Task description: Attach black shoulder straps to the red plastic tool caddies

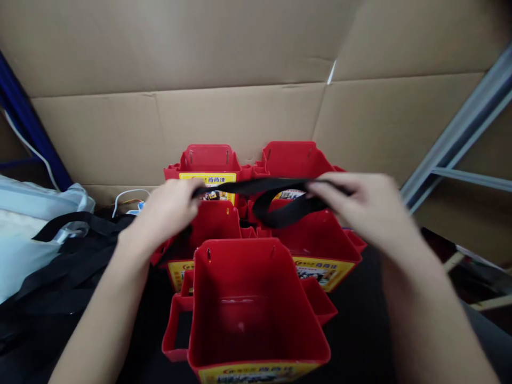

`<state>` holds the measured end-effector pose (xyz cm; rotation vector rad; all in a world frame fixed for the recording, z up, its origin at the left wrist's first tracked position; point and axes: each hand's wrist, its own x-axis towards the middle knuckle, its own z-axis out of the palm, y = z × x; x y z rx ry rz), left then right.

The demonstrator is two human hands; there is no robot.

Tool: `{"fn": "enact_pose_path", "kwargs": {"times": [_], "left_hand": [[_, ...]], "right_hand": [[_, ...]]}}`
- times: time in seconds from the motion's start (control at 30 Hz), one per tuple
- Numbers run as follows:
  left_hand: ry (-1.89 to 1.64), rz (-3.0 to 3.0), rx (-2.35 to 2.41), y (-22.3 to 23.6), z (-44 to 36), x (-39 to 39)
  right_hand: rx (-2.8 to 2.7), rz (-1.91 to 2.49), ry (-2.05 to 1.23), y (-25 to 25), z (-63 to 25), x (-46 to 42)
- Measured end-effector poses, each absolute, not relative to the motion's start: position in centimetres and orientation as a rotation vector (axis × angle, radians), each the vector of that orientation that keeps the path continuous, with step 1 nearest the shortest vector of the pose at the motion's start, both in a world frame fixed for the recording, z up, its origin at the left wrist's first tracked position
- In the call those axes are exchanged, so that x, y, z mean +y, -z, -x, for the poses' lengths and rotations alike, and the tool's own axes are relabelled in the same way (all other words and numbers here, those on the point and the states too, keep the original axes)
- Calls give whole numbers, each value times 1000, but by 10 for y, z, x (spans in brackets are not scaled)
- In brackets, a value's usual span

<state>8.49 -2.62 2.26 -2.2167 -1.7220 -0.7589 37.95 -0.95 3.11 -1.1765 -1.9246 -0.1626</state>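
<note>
A black webbing strap (276, 216) stretches between my two hands, with a loop hanging near its right end. My left hand (172, 205) is closed on the strap's left part, over the red bins at the left. My right hand (356, 200), slightly blurred, pinches the strap at the right. Beneath them stands a red plastic bin (240, 320) nearest me, open at the top, with slots in its back wall and side holders. Behind it are a middle-left red bin (218, 218), a middle-right red bin (320, 229) and further red bins at the back, with yellow labels.
Black straps (76, 261) lie piled at the left, beside a pale plastic bag (28, 229). Cardboard (240, 117) forms the back wall. A blue post (32, 117) stands at the left and a grey metal frame (460, 138) at the right. The bins stand on a black surface (356, 330).
</note>
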Motion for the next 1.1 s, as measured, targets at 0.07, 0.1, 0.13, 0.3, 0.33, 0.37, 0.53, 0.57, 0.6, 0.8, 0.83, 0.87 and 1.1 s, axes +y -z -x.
{"fn": "enact_pose_path", "kwargs": {"times": [0.07,0.1,0.13,0.3,0.33,0.37,0.53,0.57,0.6,0.8,0.83,0.87,1.1], "left_hand": [[847,2199,-1870,-28,-61,-25],[914,2258,-1930,-30,-51,-25],[1041,2319,-1983,-32,-42,-26],[1714,2598,-2030,-35,-37,-37],[1767,2658,-1963,-35,-42,-40],[1784,2709,-1900,-35,-48,-41],[1464,2759,-1787,-30,-89,-40],[1408,2742,-1723,-27,-99,-39],[1368,2727,-1635,-25,-108,-37],[930,2462,-1425,-13,-142,-37],[858,2428,-1433,-13,-143,-38],[817,2417,-1429,-14,-143,-39],[898,2182,-1789,-35,-91,-51]], "right_hand": [[-1562,1281,200,-38,-404,-9],[-1419,1322,183,-41,-414,-9],[-1335,1355,156,-42,-423,-9],[-1455,1473,244,-40,-434,-3],[-1563,1482,258,-39,-432,-2],[-1700,1478,244,-37,-429,-1],[-2286,1219,30,-28,-392,-18],[-2326,1177,3,-26,-380,-24],[-2351,1156,-28,-23,-366,-30],[-2231,1091,-121,-3,-303,-39],[-2193,1077,-107,-1,-301,-37],[-2151,1069,-81,-2,-302,-33],[-1988,1142,60,-30,-388,-10]]}}
